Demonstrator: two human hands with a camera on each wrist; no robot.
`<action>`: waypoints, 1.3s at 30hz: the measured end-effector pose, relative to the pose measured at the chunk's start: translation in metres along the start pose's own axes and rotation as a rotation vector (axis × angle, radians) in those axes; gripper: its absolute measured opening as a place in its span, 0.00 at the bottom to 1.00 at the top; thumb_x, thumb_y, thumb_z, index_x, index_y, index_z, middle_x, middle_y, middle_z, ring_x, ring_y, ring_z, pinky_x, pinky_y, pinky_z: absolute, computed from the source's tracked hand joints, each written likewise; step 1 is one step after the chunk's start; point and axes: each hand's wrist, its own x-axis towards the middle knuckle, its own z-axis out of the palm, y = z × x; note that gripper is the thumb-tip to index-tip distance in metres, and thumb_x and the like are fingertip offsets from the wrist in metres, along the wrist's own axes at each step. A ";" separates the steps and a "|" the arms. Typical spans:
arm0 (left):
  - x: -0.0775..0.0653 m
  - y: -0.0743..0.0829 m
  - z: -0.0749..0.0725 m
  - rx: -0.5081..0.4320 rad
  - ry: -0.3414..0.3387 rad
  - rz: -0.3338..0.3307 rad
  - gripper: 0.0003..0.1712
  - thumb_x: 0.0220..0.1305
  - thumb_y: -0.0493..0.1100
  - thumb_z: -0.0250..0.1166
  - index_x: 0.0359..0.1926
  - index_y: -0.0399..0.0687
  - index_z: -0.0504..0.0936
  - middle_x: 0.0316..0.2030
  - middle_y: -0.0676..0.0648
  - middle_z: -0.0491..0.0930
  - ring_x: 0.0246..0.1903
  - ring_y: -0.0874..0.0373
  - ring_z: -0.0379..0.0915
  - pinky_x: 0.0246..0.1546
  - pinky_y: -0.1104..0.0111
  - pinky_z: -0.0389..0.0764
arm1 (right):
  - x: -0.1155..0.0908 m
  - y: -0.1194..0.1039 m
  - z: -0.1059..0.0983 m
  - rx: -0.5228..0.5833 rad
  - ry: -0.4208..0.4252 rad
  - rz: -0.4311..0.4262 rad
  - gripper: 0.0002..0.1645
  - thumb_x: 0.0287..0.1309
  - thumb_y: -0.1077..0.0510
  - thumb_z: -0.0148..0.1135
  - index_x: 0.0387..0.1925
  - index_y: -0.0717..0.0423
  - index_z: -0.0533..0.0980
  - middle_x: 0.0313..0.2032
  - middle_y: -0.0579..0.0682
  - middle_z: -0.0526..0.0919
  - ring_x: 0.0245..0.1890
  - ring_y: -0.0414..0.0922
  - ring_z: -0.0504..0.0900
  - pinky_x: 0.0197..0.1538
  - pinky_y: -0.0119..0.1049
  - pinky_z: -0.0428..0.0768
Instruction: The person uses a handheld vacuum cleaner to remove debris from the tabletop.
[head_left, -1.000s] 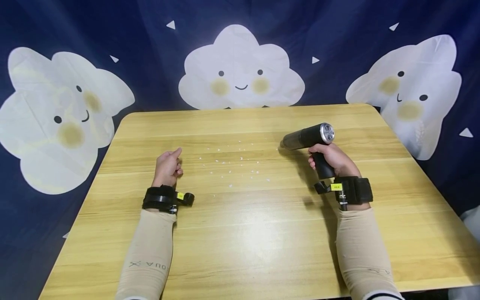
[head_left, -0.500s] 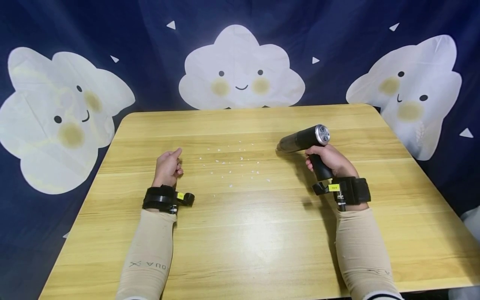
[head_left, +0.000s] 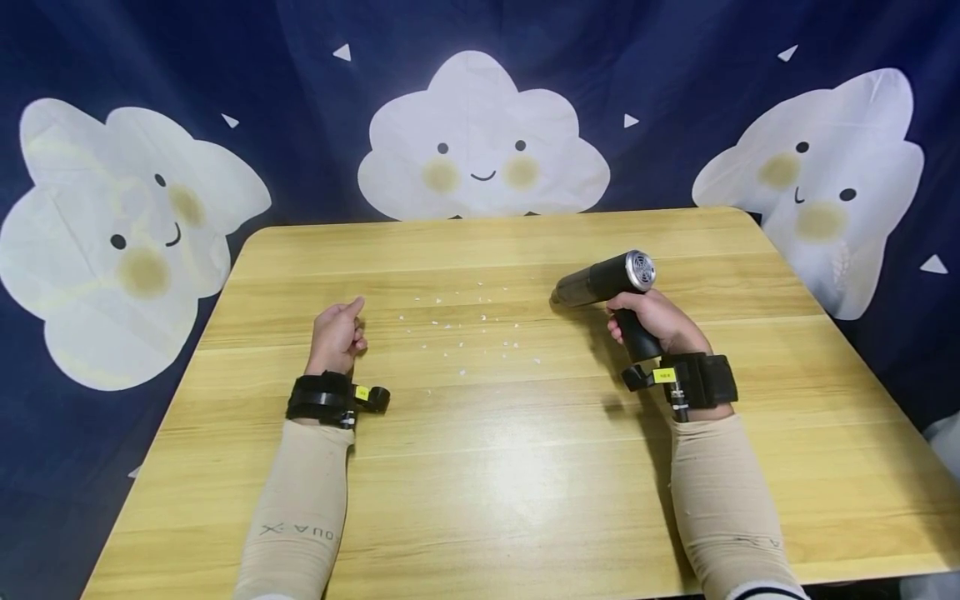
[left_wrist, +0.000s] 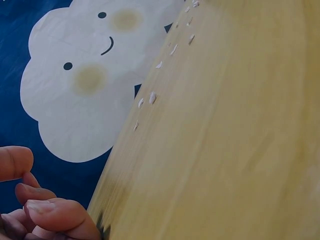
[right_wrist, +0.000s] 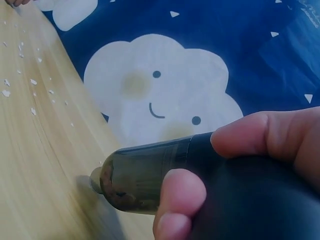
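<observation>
My right hand (head_left: 667,321) grips the black handle of a handheld vacuum cleaner (head_left: 611,277), right of the table's middle. Its smoky see-through nozzle points left and down, with the tip close over the wood. In the right wrist view, dark bits show inside the clear front of the vacuum cleaner (right_wrist: 137,172), and thumb and fingers wrap its body. Small white paper scraps (head_left: 483,317) lie scattered to the left of the nozzle. On the far side of them my left hand (head_left: 337,337) rests, holding nothing, thumb out and fingers loosely curled.
The wooden table (head_left: 480,475) has rounded back corners. Behind it hangs a dark blue curtain (head_left: 300,100) printed with smiling clouds. Each wrist wears a black strap (head_left: 322,397) with a small camera on it.
My right hand has moved slightly left with the vacuum cleaner, bringing the nozzle nearer the scraps. The left hand and the scraps look the same.
</observation>
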 end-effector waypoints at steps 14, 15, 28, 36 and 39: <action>-0.001 0.001 -0.001 -0.005 0.003 -0.001 0.15 0.69 0.47 0.58 0.36 0.40 0.65 0.20 0.52 0.60 0.15 0.63 0.57 0.11 0.77 0.62 | 0.003 -0.001 0.000 0.016 0.015 0.004 0.09 0.65 0.64 0.46 0.40 0.69 0.64 0.18 0.49 0.77 0.18 0.40 0.76 0.25 0.30 0.80; -0.001 0.001 -0.001 0.002 0.007 0.000 0.15 0.68 0.47 0.58 0.36 0.41 0.65 0.20 0.53 0.60 0.15 0.64 0.57 0.11 0.77 0.63 | 0.003 -0.001 0.000 0.023 0.015 0.004 0.08 0.65 0.64 0.46 0.40 0.69 0.64 0.18 0.49 0.77 0.18 0.40 0.76 0.24 0.30 0.80; 0.000 0.001 -0.002 0.003 0.003 0.004 0.16 0.68 0.48 0.58 0.35 0.40 0.65 0.20 0.52 0.60 0.15 0.64 0.57 0.11 0.76 0.63 | 0.007 -0.001 0.002 0.067 0.042 -0.026 0.05 0.64 0.63 0.48 0.34 0.64 0.68 0.19 0.49 0.76 0.18 0.40 0.75 0.25 0.29 0.79; -0.001 0.000 -0.001 0.004 0.012 0.006 0.16 0.68 0.48 0.58 0.37 0.40 0.65 0.22 0.51 0.61 0.14 0.64 0.58 0.11 0.77 0.63 | 0.012 0.003 0.005 0.046 0.096 -0.064 0.09 0.62 0.61 0.54 0.37 0.65 0.68 0.20 0.49 0.76 0.18 0.41 0.75 0.24 0.31 0.78; -0.001 -0.001 0.000 0.003 0.004 0.006 0.15 0.68 0.48 0.58 0.37 0.41 0.65 0.21 0.52 0.61 0.14 0.64 0.57 0.11 0.77 0.63 | 0.011 0.004 0.006 0.059 0.094 -0.075 0.09 0.62 0.62 0.54 0.39 0.64 0.66 0.20 0.49 0.76 0.18 0.41 0.75 0.24 0.31 0.78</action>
